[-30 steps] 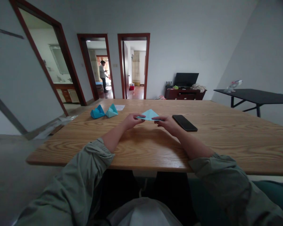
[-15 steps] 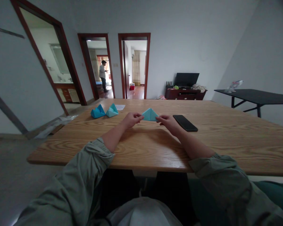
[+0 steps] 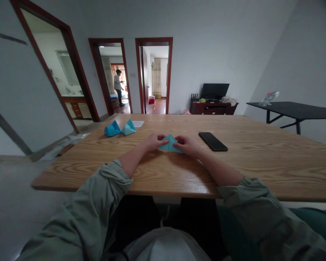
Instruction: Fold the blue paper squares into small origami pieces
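Pinching the light-blue folded paper (image 3: pixel 170 146) to the left of the black phone (image 3: pixel 213 141), the left hand (image 3: pixel 152 142) and right hand (image 3: pixel 188 146) have their fingers clamped on its opposite sides. Even thumb pressure, with edges aligned before creasing, should give crisp folds.

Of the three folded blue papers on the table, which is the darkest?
The deeper blue one, farthest left; the one beside it and the one in the hands are paler.
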`<state>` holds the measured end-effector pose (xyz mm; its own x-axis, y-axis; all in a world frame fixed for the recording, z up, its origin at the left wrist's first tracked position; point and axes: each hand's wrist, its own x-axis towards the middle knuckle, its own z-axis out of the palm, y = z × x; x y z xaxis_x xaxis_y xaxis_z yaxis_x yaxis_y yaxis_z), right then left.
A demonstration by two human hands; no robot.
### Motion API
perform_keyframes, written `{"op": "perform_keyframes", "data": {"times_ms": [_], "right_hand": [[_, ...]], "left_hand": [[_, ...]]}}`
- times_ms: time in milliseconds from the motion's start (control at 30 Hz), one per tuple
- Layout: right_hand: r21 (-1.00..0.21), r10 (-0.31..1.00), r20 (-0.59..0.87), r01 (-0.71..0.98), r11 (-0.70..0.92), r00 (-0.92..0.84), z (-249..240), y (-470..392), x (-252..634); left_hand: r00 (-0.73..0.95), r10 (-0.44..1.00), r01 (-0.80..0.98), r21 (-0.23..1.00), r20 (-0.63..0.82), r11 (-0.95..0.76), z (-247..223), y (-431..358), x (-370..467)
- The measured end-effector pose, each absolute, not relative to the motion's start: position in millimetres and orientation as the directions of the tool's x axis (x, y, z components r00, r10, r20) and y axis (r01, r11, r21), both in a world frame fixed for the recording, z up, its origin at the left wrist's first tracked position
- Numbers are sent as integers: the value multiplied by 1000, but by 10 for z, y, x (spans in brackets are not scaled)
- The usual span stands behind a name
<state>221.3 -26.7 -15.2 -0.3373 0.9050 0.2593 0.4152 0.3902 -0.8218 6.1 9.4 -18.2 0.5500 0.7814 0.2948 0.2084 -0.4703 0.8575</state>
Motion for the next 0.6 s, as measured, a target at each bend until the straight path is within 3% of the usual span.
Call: {"op": "perform_keyframes", "data": {"times_ms": [400, 600], "right_hand": [[-809, 870, 162, 441, 388, -466, -117, -342, 2187], [-905, 901, 119, 328, 271, -416, -108, -318, 2206]], "left_hand": [[549, 801, 269, 857, 239, -440, -168, 2, 162], [588, 807, 278, 926, 48, -257, -52, -129, 108]]}}
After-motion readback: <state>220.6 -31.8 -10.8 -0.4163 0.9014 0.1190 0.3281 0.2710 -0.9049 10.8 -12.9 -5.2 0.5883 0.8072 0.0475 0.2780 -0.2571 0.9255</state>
